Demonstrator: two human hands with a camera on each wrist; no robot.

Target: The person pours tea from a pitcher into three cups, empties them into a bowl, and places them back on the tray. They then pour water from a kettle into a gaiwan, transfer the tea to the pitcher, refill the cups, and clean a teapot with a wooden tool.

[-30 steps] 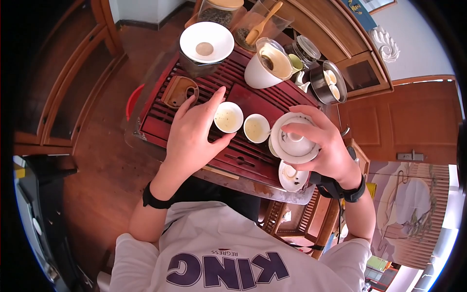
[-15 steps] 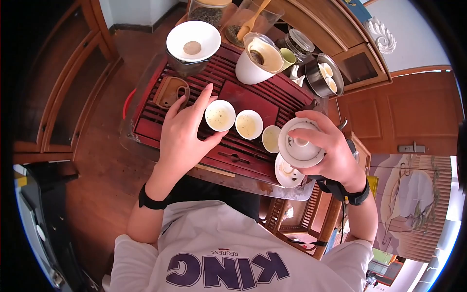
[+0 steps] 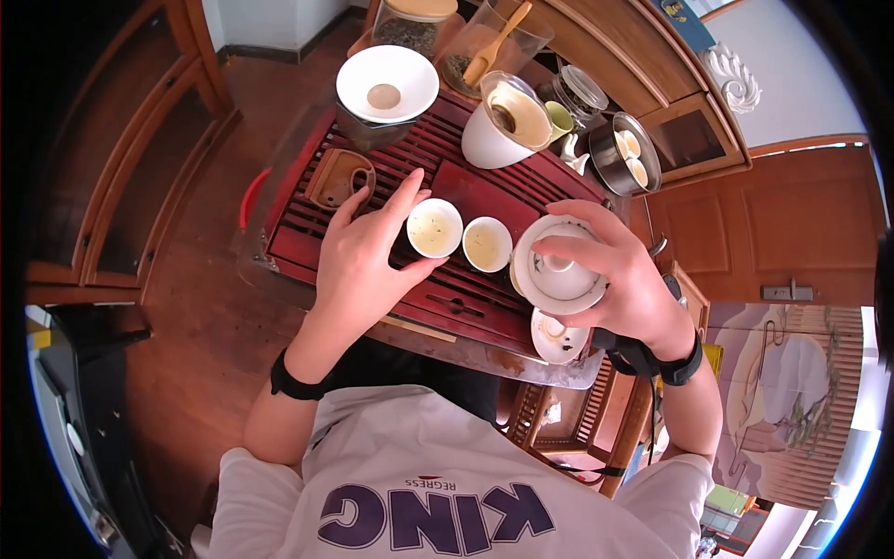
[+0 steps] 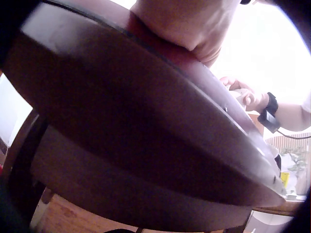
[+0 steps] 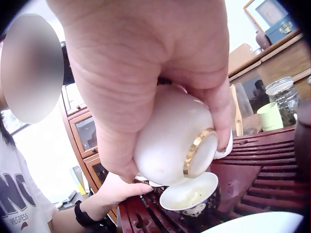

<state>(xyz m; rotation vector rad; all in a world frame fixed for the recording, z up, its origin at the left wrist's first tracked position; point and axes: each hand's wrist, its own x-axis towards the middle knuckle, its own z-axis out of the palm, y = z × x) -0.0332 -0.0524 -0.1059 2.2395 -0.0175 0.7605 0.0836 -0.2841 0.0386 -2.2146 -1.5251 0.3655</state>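
Observation:
My right hand [image 3: 605,270] grips a white lidded gaiwan [image 5: 175,136] by its rim, one finger on the lid. In the right wrist view it is tilted close over a teacup [image 5: 194,194] holding pale liquid; from the head this cup is mostly hidden. To its left stand two more white teacups, a middle one [image 3: 487,244] and a left one [image 3: 434,228], both with pale tea. My left hand [image 3: 368,256] lies beside the left cup, thumb and forefinger spread apart around its near side. A white saucer [image 3: 559,337] with dark leaf bits sits below the gaiwan.
The slatted red tea tray [image 3: 307,244] carries a brown holder [image 3: 335,177], a strainer bowl [image 3: 410,79] on a dark pot and a white pitcher [image 3: 494,140]. Behind are tea jars [image 3: 407,35], a green cup [image 3: 559,118] and a metal pot [image 3: 615,172] with cups.
The gaiwan in my right hand moved right, showing the third cup, then came back left over it. My left hand stays beside the left cup. The head view shifted slightly.

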